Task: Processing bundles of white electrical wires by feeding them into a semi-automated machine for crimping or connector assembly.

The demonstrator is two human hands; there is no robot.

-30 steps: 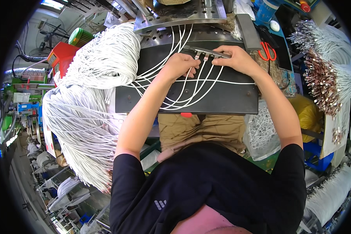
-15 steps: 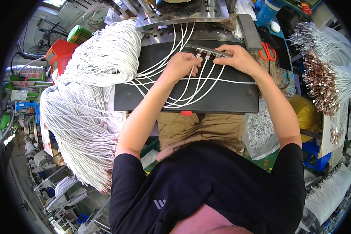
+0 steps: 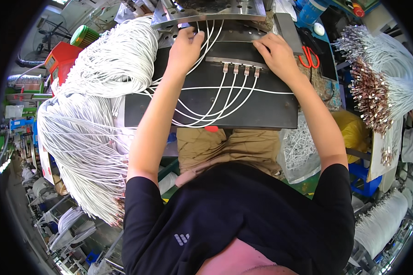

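Cluttered workshop, black tabletop (image 3: 270, 114) strewn with white cables (image 3: 206, 105). Left hand (image 3: 184, 46) pinching cable ends at the far metal plate (image 3: 211, 10); right hand (image 3: 273, 51) flat beside the connector bar (image 3: 236, 62), bar crosswise between both, nearer right.

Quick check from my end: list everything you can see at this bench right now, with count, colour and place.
Work board: one, black, centre, across the lap.
Connector strip: one, metal, four plugs, on the board.
Loose cables: several, white, looping over the board.
Cable bundle: one large heap, white, left of the board.
Metal plate: one, silver, top centre.
Scissors: one pair, red handles, right of the board.
Terminal-tipped cables: one bundle, white with metal ends, far right.
Left hand: at the board's top left, on cables.
Right hand: at the strip's right end.
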